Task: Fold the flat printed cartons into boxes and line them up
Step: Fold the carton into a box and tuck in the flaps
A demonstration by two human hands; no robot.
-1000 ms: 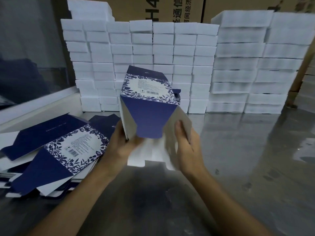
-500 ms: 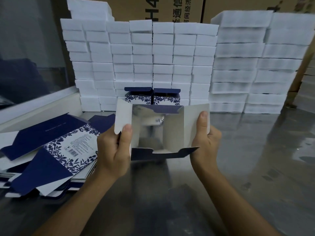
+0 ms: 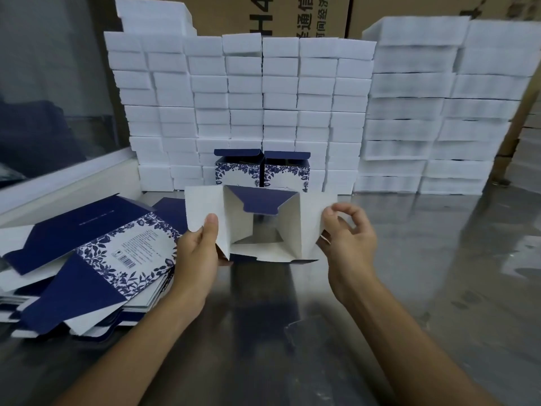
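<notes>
Box (image 3: 257, 230) is popped open above the table (image 3: 439, 259), mouth facing you, your left hand (image 3: 199, 253) pinching its left flap, right hand (image 3: 348, 232) loosely curled at the right flap, so probably tuck the flaps next and line it up by the two finished boxes (image 3: 262, 168).

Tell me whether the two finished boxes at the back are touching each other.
Touching. The head view shows the left finished box and the right finished box side by side, walls meeting with no gap.

Reflective steel table (image 3: 439, 288), brown cardboard backdrop (image 3: 222, 13).
</notes>
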